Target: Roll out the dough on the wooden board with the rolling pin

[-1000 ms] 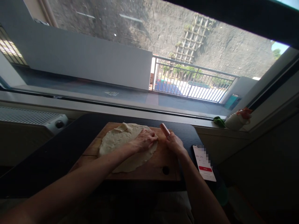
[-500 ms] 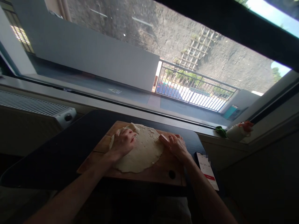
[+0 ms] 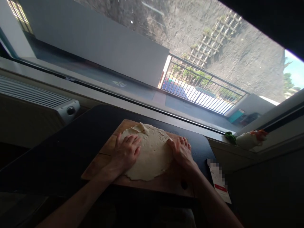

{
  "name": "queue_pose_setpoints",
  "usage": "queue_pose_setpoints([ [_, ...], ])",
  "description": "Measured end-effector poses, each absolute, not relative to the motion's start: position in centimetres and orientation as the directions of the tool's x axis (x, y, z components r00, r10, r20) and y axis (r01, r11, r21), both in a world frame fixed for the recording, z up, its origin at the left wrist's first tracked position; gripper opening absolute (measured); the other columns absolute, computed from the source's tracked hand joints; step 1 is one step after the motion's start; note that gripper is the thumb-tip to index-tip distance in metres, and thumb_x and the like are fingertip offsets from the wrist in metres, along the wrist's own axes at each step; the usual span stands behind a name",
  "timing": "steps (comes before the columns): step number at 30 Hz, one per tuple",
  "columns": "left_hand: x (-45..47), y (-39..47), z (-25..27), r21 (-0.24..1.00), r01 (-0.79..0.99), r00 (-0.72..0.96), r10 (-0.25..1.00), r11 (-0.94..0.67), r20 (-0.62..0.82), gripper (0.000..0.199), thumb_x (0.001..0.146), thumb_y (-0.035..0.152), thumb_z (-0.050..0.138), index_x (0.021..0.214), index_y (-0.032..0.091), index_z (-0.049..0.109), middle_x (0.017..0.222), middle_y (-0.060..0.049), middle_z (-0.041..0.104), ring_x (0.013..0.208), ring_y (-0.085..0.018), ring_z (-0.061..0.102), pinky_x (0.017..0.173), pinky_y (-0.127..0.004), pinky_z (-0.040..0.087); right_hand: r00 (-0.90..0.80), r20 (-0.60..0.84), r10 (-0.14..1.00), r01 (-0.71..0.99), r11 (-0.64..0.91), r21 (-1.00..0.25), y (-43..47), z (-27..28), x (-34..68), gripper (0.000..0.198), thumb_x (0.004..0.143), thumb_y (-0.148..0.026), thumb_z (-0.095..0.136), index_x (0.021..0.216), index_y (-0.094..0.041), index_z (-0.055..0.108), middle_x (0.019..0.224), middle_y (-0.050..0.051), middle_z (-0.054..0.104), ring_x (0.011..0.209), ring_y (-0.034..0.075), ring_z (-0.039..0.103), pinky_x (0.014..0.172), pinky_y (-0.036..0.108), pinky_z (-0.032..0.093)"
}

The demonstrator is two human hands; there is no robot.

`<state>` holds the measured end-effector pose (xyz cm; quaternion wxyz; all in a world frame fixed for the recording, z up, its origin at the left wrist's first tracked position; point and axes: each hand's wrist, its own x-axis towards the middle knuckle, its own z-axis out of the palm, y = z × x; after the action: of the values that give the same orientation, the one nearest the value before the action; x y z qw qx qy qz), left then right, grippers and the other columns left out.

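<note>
A flattened sheet of pale dough (image 3: 152,155), roughly round, lies on a wooden cutting board (image 3: 101,158). Its far left edge is folded over in a small flap. My left hand (image 3: 128,148) rests on the left part of the sheet, palm down, with the fingers slightly bent and apart. At the right edge of the dough, my right hand (image 3: 181,150) has its thumb against the rim and its other fingers stretched out over the board. Neither hand is lifting the dough. The undersides of both hands are hidden.
The board lies on a dark table (image 3: 95,126) below a window. A phone (image 3: 219,183) lies at the table's right side. On the sill stands a whitish container (image 3: 247,141) beside a green item (image 3: 230,137). A radiator (image 3: 68,109) is at the left.
The left fingers have spread from a more curled pose. My right thumb has drawn in against the dough's edge. The fold at the far left looks larger, and the camera view has tilted.
</note>
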<state>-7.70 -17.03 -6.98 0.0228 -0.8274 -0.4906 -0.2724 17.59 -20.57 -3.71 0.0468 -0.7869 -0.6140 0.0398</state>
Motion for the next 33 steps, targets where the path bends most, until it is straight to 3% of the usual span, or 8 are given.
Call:
queue_pose_setpoints([
  [4,-7.7,-16.9,-7.1,0.229,0.817,0.374,0.788,-0.530,0.489,0.033,0.088,0.028,0.043,0.117,0.023,0.058,0.125,-0.009,0.057,0.118,-0.027,0.048,0.111,-0.057,0.010,0.042,0.122,0.992,0.998,-0.036,-0.053,-21.9,-4.5,15.9,0.064,0.095,-0.052,0.022,0.146,-0.014,0.025,0.155,0.009,0.015,0.143,0.023,-0.002,0.113,0.046,0.003],
  [8,-7.7,-17.0,-7.0,0.216,0.813,0.384,0.776,-0.541,0.500,0.033,0.088,0.028,0.043,0.117,0.021,0.058,0.124,-0.010,0.058,0.117,-0.027,0.049,0.110,-0.058,0.013,0.306,0.017,0.952,0.942,-0.301,-0.147,-20.1,-3.8,17.8,0.071,0.094,-0.055,0.012,0.144,-0.009,0.032,0.153,0.015,0.019,0.142,0.029,0.008,0.111,0.051,0.010],
  [10,-7.7,-17.0,-7.0,0.206,0.814,0.389,0.773,-0.543,0.501,0.033,0.088,0.028,0.043,0.116,0.021,0.059,0.124,-0.010,0.058,0.117,-0.027,0.049,0.109,-0.059,0.013,0.334,-0.027,0.942,0.926,-0.334,-0.176,-19.9,-3.7,18.1,0.073,0.093,-0.057,0.010,0.143,-0.009,0.032,0.153,0.015,0.019,0.142,0.030,0.010,0.111,0.051,0.012],
  [15,-7.7,-17.0,-7.1,0.197,0.813,0.394,0.767,-0.548,0.505,0.034,0.089,0.029,0.042,0.118,0.021,0.058,0.125,-0.011,0.057,0.117,-0.027,0.049,0.109,-0.058,0.014,0.090,0.123,0.988,0.992,-0.079,-0.095,-21.6,-4.7,16.5,0.068,0.094,-0.056,0.016,0.146,-0.012,0.026,0.154,0.009,0.020,0.143,0.024,0.006,0.113,0.043,0.007],
  [19,-7.7,-17.1,-7.1,0.210,0.816,0.382,0.775,-0.539,0.504,0.034,0.088,0.028,0.043,0.118,0.020,0.058,0.124,-0.011,0.058,0.117,-0.027,0.049,0.109,-0.058,0.015,0.175,0.311,0.934,0.984,-0.176,-0.024,-20.9,-4.1,18.3,0.060,0.095,-0.053,0.025,0.129,-0.011,0.051,0.143,0.016,0.036,0.135,0.031,0.025,0.108,0.047,0.018],
  [22,-7.8,-17.2,-6.9,0.217,0.812,0.384,0.776,-0.542,0.500,0.032,0.088,0.027,0.044,0.116,0.021,0.059,0.123,-0.010,0.059,0.117,-0.026,0.049,0.109,-0.058,0.014,0.106,0.391,0.915,0.993,-0.117,0.007,-21.2,-4.0,19.9,0.041,0.095,-0.046,0.033,0.111,-0.019,0.060,0.126,0.012,0.050,0.116,0.027,0.045,0.098,0.042,0.033],
  [26,-7.8,-17.2,-6.8,0.222,0.811,0.380,0.775,-0.542,0.505,0.032,0.088,0.026,0.044,0.117,0.022,0.058,0.123,-0.009,0.059,0.117,-0.026,0.049,0.110,-0.057,0.014,-0.033,0.329,0.944,0.999,0.041,-0.017,-22.6,-4.1,21.0,0.026,0.093,-0.038,0.043,0.106,-0.021,0.057,0.103,0.008,0.057,0.093,0.021,0.054,0.081,0.034,0.042],
  [33,-7.7,-17.2,-6.7,0.219,0.811,0.382,0.775,-0.542,0.503,0.033,0.088,0.026,0.044,0.117,0.021,0.059,0.123,-0.010,0.059,0.117,-0.027,0.049,0.109,-0.058,0.015,-0.190,0.122,0.974,0.956,0.212,-0.203,-19.0,-0.9,22.5,0.024,0.087,-0.032,0.051,0.107,-0.023,0.061,0.104,0.005,0.059,0.092,0.018,0.054,0.081,0.030,0.042],
])
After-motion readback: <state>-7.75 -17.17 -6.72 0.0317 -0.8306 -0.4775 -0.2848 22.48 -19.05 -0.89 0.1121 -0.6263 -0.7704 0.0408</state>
